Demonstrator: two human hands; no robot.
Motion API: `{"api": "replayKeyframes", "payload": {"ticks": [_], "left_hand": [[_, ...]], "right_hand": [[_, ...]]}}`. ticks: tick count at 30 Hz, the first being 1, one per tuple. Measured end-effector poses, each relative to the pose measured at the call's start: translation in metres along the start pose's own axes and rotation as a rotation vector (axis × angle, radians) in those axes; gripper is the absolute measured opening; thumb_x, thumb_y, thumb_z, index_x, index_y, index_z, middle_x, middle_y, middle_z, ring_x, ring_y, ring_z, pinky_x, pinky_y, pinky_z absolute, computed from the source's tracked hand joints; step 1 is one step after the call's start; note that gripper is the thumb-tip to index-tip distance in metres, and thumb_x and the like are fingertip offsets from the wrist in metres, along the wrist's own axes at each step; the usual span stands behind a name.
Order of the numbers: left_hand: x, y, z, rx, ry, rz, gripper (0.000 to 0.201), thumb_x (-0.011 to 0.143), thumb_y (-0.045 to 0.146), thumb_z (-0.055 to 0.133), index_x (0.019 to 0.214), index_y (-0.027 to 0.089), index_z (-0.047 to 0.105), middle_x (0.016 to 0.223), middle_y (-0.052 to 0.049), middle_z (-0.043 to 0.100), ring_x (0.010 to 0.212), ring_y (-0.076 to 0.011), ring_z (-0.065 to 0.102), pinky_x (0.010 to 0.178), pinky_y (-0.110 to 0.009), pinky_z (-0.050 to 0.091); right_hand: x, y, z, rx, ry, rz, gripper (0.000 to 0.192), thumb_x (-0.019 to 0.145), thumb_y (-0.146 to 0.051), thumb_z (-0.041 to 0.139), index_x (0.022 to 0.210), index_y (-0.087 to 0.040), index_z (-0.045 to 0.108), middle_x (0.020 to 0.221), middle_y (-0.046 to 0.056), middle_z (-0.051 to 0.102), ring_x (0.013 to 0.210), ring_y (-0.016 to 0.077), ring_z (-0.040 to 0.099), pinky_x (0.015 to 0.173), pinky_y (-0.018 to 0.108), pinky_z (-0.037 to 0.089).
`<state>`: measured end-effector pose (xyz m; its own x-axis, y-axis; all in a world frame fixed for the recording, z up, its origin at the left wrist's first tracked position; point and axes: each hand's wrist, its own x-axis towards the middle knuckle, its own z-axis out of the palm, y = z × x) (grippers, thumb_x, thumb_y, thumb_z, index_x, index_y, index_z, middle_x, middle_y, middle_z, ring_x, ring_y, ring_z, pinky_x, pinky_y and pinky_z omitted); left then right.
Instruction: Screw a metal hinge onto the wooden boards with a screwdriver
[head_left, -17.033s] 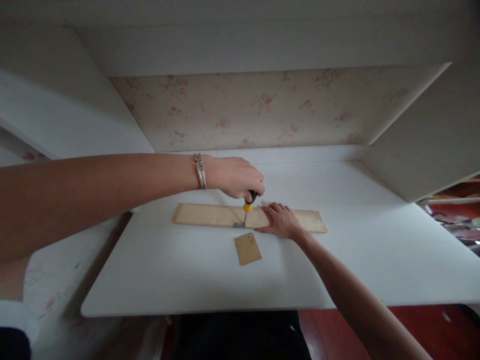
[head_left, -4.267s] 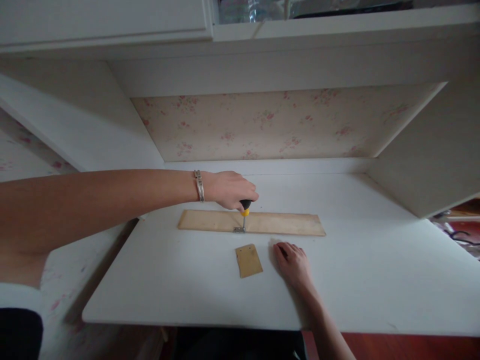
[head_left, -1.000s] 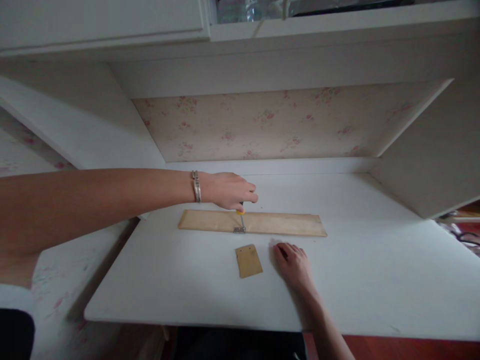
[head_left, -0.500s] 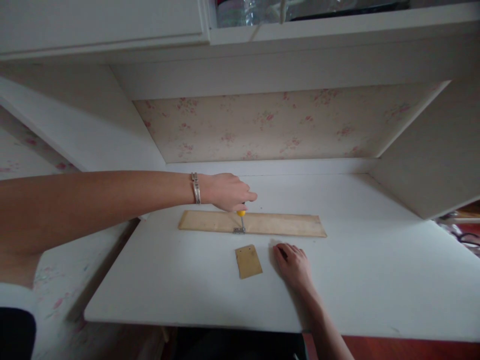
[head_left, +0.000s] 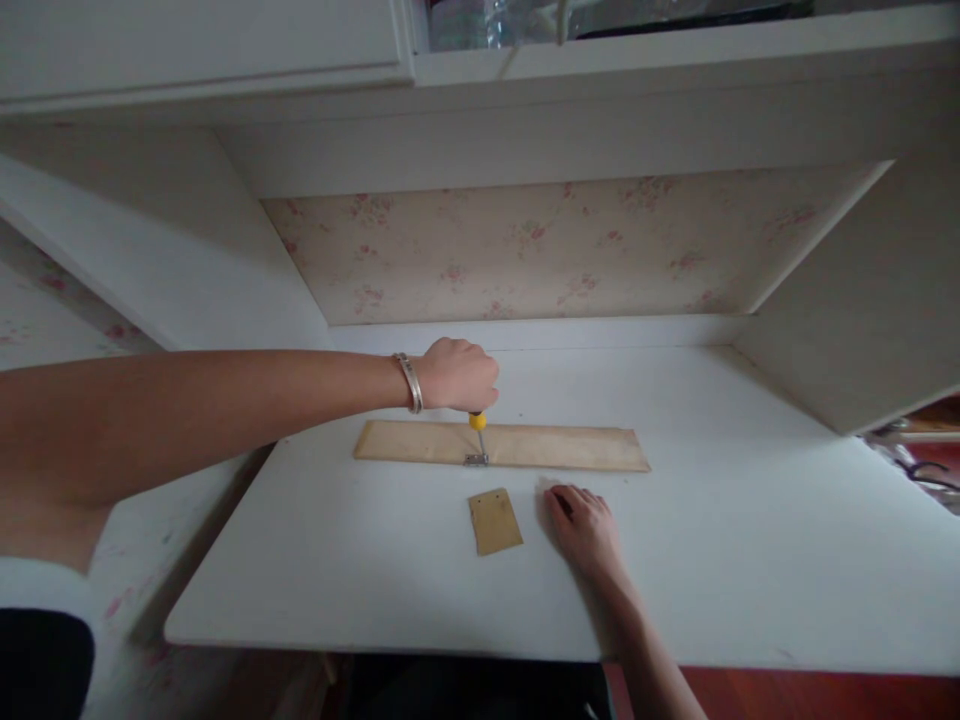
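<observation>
My left hand point(head_left: 457, 376), with a silver bracelet at the wrist, grips a yellow-and-black screwdriver point(head_left: 478, 428) held upright. Its tip stands on a small metal hinge point(head_left: 475, 460) at the near edge of a long pale wooden strip point(head_left: 570, 448) lying across the white desk point(head_left: 750, 540). My right hand point(head_left: 583, 527) rests flat on the desk, fingers slightly apart, just right of a small tan wooden piece point(head_left: 495, 521) with two holes near its far edge. That piece lies in front of the hinge and apart from the strip.
The desk sits in an alcove with a floral back panel point(head_left: 525, 250) and white side walls. A white cabinet and a shelf point(head_left: 600, 40) with a bottle hang overhead. Cluttered items point(head_left: 919, 465) lie beyond the desk's right side.
My left hand has rotated on the screwdriver handle, the wrist turning so the knuckles face up. My right hand left the strip long before and has lain still on the desk since.
</observation>
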<state>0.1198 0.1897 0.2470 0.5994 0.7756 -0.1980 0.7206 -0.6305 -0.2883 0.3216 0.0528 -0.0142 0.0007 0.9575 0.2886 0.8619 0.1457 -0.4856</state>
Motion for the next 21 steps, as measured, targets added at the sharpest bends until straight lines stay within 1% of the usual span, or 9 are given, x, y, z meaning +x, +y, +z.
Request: {"api": "replayKeyframes", "payload": {"ticks": [2, 6, 8, 10, 13, 15, 18, 21], "left_hand": [[0.005, -0.001, -0.001, -0.050, -0.045, -0.091, 0.037, 0.078, 0.042, 0.047, 0.090, 0.016, 0.071, 0.088, -0.015, 0.067, 0.086, -0.0277, 0.061, 0.074, -0.035, 0.046], [0.015, -0.004, -0.008, -0.137, -0.181, -0.186, 0.029, 0.072, 0.038, 0.052, 0.075, 0.016, 0.071, 0.063, -0.010, 0.064, 0.071, -0.0245, 0.061, 0.071, -0.034, 0.047], [0.019, -0.006, -0.014, -0.154, -0.218, -0.231, 0.027, 0.069, 0.036, 0.055, 0.075, 0.015, 0.071, 0.056, -0.009, 0.062, 0.066, -0.0236, 0.060, 0.069, -0.034, 0.047], [0.021, -0.007, -0.019, -0.149, -0.229, -0.263, 0.026, 0.068, 0.034, 0.055, 0.077, 0.015, 0.070, 0.055, -0.008, 0.061, 0.064, -0.0237, 0.059, 0.069, -0.035, 0.047], [0.021, -0.011, -0.022, -0.112, -0.195, -0.266, 0.027, 0.070, 0.037, 0.054, 0.075, 0.015, 0.071, 0.057, -0.009, 0.062, 0.066, -0.0238, 0.059, 0.071, -0.036, 0.047], [0.019, -0.016, -0.021, -0.084, -0.152, -0.256, 0.031, 0.072, 0.041, 0.053, 0.076, 0.015, 0.071, 0.062, -0.010, 0.063, 0.068, -0.0233, 0.059, 0.072, -0.035, 0.046], [0.012, -0.026, -0.012, -0.048, -0.081, -0.250, 0.040, 0.075, 0.048, 0.049, 0.084, 0.015, 0.072, 0.074, -0.012, 0.066, 0.074, -0.0237, 0.060, 0.073, -0.034, 0.046], [0.001, -0.042, 0.002, -0.063, -0.035, -0.283, 0.050, 0.080, 0.053, 0.043, 0.093, 0.014, 0.070, 0.089, -0.015, 0.066, 0.083, -0.0258, 0.060, 0.077, -0.034, 0.044]], "right_hand": [[0.000, 0.000, 0.000, 0.005, 0.002, 0.000, 0.033, 0.095, -0.039, 0.038, 0.087, -0.021, 0.064, 0.082, 0.003, 0.065, 0.079, 0.0194, 0.057, 0.076, 0.029, 0.033], [0.001, 0.001, 0.001, 0.006, 0.004, 0.004, 0.034, 0.095, -0.039, 0.038, 0.086, -0.020, 0.065, 0.083, 0.004, 0.066, 0.079, 0.0192, 0.058, 0.077, 0.029, 0.033], [0.001, 0.001, 0.002, 0.004, -0.001, 0.004, 0.035, 0.094, -0.040, 0.037, 0.086, -0.020, 0.065, 0.082, 0.004, 0.066, 0.079, 0.0193, 0.058, 0.076, 0.029, 0.034], [0.001, 0.001, 0.001, 0.002, -0.007, 0.005, 0.035, 0.094, -0.040, 0.037, 0.086, -0.020, 0.066, 0.082, 0.005, 0.066, 0.079, 0.0195, 0.058, 0.076, 0.030, 0.034], [0.001, -0.005, -0.004, -0.005, -0.018, 0.019, 0.037, 0.094, -0.040, 0.036, 0.087, -0.020, 0.066, 0.084, 0.006, 0.067, 0.080, 0.0202, 0.059, 0.076, 0.030, 0.035], [0.003, -0.014, -0.010, -0.014, -0.076, 0.074, 0.038, 0.095, -0.040, 0.033, 0.091, -0.020, 0.065, 0.088, 0.006, 0.067, 0.083, 0.0197, 0.060, 0.075, 0.028, 0.037], [0.015, -0.036, -0.018, -0.037, -0.184, 0.152, 0.042, 0.098, -0.041, 0.027, 0.095, -0.022, 0.064, 0.091, 0.005, 0.068, 0.079, 0.0170, 0.062, 0.065, 0.024, 0.040], [0.038, -0.062, -0.021, -0.095, -0.255, 0.142, 0.048, 0.098, -0.050, 0.026, 0.088, -0.024, 0.065, 0.083, 0.005, 0.068, 0.073, 0.0196, 0.064, 0.058, 0.026, 0.040]]}}
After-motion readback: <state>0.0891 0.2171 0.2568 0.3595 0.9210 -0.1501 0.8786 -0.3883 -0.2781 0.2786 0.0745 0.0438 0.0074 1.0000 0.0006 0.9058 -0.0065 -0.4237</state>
